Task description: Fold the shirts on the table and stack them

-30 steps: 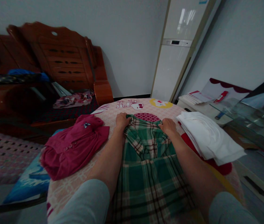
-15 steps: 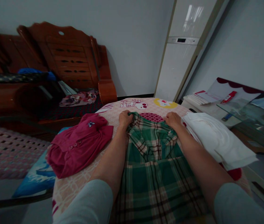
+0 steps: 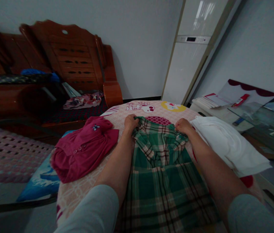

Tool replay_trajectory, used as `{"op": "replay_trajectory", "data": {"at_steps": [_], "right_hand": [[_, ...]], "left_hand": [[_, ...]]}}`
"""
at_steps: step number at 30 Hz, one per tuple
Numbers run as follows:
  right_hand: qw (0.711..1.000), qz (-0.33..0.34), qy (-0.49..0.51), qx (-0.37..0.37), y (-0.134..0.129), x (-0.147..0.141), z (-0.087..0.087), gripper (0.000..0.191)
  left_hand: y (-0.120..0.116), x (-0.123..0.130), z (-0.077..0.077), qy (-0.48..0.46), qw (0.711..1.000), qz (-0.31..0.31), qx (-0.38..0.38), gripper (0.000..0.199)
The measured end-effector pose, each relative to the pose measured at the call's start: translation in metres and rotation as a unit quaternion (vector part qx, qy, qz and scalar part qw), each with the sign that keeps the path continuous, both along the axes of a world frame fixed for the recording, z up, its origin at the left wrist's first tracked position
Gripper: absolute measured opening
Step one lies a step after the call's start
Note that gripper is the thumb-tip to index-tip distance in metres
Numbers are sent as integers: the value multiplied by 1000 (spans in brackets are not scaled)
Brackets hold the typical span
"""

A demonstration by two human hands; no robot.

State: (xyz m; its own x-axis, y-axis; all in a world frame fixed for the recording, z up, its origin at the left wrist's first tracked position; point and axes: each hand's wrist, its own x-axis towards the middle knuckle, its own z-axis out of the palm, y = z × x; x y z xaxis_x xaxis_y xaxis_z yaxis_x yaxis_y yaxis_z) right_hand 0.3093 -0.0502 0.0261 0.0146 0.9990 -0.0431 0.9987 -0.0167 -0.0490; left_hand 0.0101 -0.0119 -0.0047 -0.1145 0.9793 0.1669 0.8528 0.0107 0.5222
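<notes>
A green plaid dress (image 3: 161, 187) lies spread lengthwise in front of me, its collar end away from me. At its far left corner my left hand (image 3: 130, 123) is closed, pinching the cloth. My right hand (image 3: 183, 125) grips the far right corner in the same way. The far edge between them sags slightly. To the left rests a folded magenta shirt (image 3: 85, 149) with buttons and a small dark emblem. White folded cloth (image 3: 229, 142) lies just right of my right forearm.
Everything lies on a round surface with a pink patterned cover (image 3: 78, 199). A wooden bench (image 3: 78, 64) stands behind on the left, a woven pink chair (image 3: 13, 155) nearer. A glass shelf (image 3: 255, 126) and a tall white air conditioner (image 3: 187, 64) are on the right.
My right hand has shifted slightly right with its corner of the dress, so the far edge is a bit wider. The view has moved slightly.
</notes>
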Motion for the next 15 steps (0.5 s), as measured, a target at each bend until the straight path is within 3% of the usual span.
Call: {"op": "replay_trajectory", "data": {"at_steps": [8,15], "right_hand": [[999,-17,24,28,9,9,-7,19],[977,-101,32,187,14,-6,-3,32]], "left_hand": [[0,-1,0,-14,1000,-2,-2,28],[-2,-1,10,-60,997,15,52,28]]}}
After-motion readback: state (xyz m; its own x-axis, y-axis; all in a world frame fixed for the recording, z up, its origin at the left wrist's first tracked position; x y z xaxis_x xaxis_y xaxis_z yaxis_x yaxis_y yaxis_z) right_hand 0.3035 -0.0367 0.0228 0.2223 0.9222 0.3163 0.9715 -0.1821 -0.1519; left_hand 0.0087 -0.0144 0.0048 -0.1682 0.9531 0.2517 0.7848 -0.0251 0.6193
